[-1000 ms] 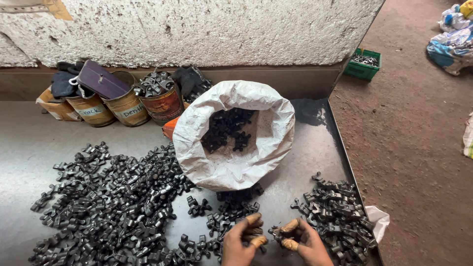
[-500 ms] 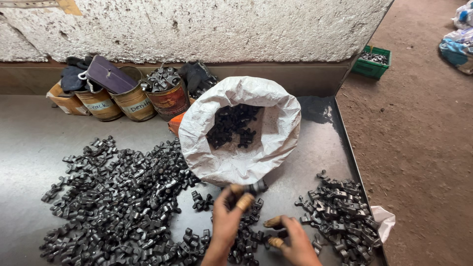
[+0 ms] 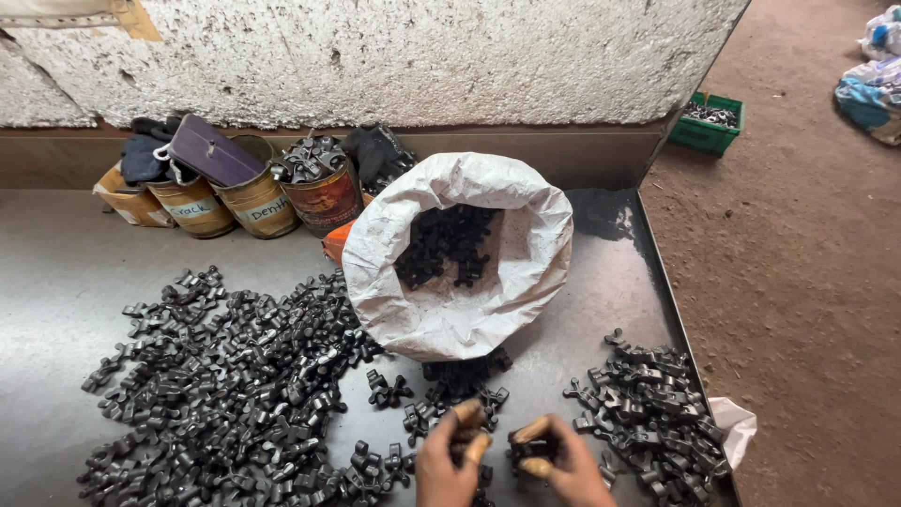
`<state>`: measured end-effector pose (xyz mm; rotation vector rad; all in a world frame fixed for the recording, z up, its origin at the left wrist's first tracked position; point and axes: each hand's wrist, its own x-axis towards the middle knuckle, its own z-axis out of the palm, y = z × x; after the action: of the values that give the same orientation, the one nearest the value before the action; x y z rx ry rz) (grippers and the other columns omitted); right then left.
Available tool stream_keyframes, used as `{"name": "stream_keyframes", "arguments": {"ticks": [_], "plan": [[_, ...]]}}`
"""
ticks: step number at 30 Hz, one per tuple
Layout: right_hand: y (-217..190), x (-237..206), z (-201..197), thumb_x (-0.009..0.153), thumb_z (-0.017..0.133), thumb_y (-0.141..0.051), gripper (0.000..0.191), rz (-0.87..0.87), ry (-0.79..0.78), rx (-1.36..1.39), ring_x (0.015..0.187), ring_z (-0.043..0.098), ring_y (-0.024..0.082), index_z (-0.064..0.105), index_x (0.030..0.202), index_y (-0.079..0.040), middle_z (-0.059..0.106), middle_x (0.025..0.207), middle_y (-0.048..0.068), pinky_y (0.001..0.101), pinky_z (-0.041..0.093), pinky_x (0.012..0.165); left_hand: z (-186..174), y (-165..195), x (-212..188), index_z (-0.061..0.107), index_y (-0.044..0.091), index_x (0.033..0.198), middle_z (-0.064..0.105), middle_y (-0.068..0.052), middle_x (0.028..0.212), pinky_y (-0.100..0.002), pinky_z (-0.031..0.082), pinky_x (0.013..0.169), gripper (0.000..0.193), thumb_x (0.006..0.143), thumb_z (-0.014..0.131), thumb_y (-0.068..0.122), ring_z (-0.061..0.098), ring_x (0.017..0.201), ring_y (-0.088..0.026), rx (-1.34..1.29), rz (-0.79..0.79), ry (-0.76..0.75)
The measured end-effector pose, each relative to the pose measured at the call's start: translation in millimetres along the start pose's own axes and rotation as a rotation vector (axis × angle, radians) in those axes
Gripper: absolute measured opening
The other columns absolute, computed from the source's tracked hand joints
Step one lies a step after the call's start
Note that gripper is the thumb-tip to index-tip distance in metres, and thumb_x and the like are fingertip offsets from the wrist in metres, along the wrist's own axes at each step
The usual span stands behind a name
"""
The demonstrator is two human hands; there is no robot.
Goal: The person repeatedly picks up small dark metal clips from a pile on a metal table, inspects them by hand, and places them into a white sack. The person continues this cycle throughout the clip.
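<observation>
Parts (image 3: 526, 449) sit pinched in right hand (image 3: 554, 465); left hand (image 3: 449, 460) grips another, sack (image 3: 450, 310) just ahead for dropping.

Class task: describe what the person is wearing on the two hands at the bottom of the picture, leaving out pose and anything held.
The left hand and right hand wear no gloves. Several fingertips are covered by tan, tube-shaped finger guards. No sleeves, rings or watch show in the frame.
</observation>
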<state>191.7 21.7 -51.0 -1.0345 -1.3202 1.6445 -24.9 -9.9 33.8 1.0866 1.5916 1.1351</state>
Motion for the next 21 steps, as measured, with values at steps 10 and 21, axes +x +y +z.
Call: {"name": "stream_keyframes", "arguments": {"ticks": [10, 21], "plan": [[23.7, -19.6, -32.0, 0.075, 0.071, 0.009, 0.044, 0.184, 0.127, 0.761, 0.105, 0.069, 0.033, 0.059, 0.117, 0.005, 0.066, 0.114, 0.020, 0.0538, 0.060, 0.092, 33.4, -45.8, -9.1, 0.077, 0.006, 0.113, 0.083, -0.007, 0.089, -0.025, 0.063, 0.074, 0.044, 0.071, 0.090, 0.007, 0.079, 0.081, -0.012, -0.105, -0.079, -0.211], [0.1, -7.4, -13.6, 0.080, 0.080, 0.001, 0.043, 0.145, -0.052, 0.301, 0.099, 0.069, 0.024, 0.065, 0.120, 0.006, 0.072, 0.108, 0.016, 0.0386, 0.057, 0.086, 11.3, -18.6, 7.7, 0.076, 0.002, 0.097, 0.078, -0.005, 0.077, -0.023, 0.055, 0.064, 0.032, 0.077, 0.092, 0.021, 0.071, 0.069, -0.012, 0.108, 0.037, -0.269]]}}
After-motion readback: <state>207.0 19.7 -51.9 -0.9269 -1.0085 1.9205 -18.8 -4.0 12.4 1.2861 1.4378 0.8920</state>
